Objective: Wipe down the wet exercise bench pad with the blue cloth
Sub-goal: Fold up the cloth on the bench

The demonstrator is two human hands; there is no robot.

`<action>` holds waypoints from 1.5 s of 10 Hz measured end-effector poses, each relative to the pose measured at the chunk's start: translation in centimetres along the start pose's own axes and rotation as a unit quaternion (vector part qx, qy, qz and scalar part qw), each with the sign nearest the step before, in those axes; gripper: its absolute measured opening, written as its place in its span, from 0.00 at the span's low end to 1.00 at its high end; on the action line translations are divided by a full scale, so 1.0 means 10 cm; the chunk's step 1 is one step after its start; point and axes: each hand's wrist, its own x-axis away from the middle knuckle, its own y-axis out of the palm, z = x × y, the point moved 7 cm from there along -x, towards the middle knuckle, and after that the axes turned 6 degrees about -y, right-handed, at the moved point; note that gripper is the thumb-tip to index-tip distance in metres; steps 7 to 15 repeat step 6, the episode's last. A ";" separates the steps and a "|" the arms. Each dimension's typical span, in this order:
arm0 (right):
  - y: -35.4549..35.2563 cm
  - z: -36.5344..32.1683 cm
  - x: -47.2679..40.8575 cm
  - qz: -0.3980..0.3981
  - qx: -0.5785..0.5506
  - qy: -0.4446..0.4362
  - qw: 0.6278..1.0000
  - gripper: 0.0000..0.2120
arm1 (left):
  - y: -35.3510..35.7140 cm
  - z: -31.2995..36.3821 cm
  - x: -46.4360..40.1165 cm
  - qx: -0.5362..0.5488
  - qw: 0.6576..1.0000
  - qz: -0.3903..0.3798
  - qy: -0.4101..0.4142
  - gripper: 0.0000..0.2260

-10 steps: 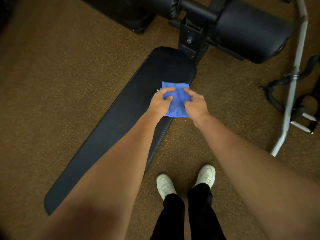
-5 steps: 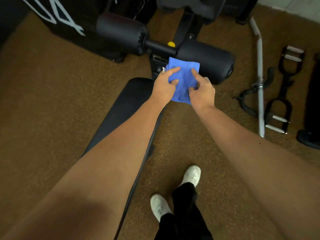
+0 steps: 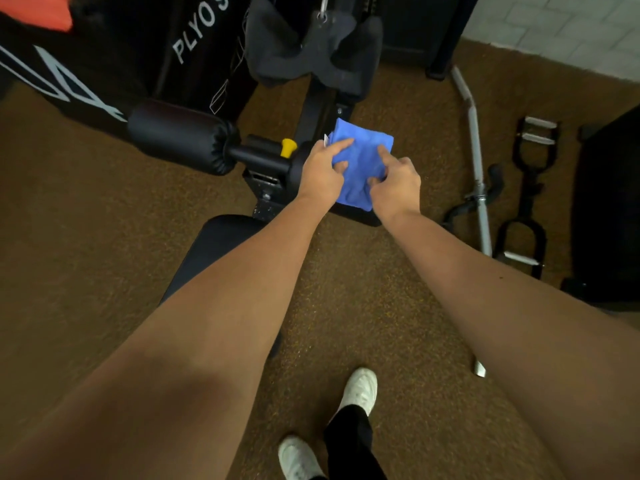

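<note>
Your arms reach forward together; your left hand (image 3: 320, 174) and right hand (image 3: 394, 187) pinch the blue cloth (image 3: 360, 161) from either side, index fingers lying straight across it

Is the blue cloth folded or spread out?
Folded: the blue cloth forms a compact squarish pad, gripped by left hand and right hand.

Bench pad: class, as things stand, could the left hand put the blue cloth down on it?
Probably yes. The left hand already grips the cloth, and the bench pad lies bare just below its forearm, nothing between.
</note>
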 end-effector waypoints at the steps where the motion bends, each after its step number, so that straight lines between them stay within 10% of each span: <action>1: 0.07 0.07 -0.09 -0.023 0.007 0.011 1.000 0.25 | 0.01 -0.03 -0.08 -0.030 0.999 0.011 0.004 0.18; 3: 0.14 0.14 -0.17 -0.050 0.118 0.010 0.992 0.24 | -0.04 -0.02 -0.08 -0.090 0.992 0.086 0.012 0.09; 5: 0.11 0.07 -0.20 -0.087 0.266 -0.018 0.960 0.21 | -0.07 -0.01 -0.08 -0.392 0.919 0.007 0.046 0.19; 15: 0.08 0.04 -0.22 -0.129 0.284 -0.010 0.950 0.22 | -0.07 0.02 -0.10 -0.405 0.913 -0.046 0.023 0.21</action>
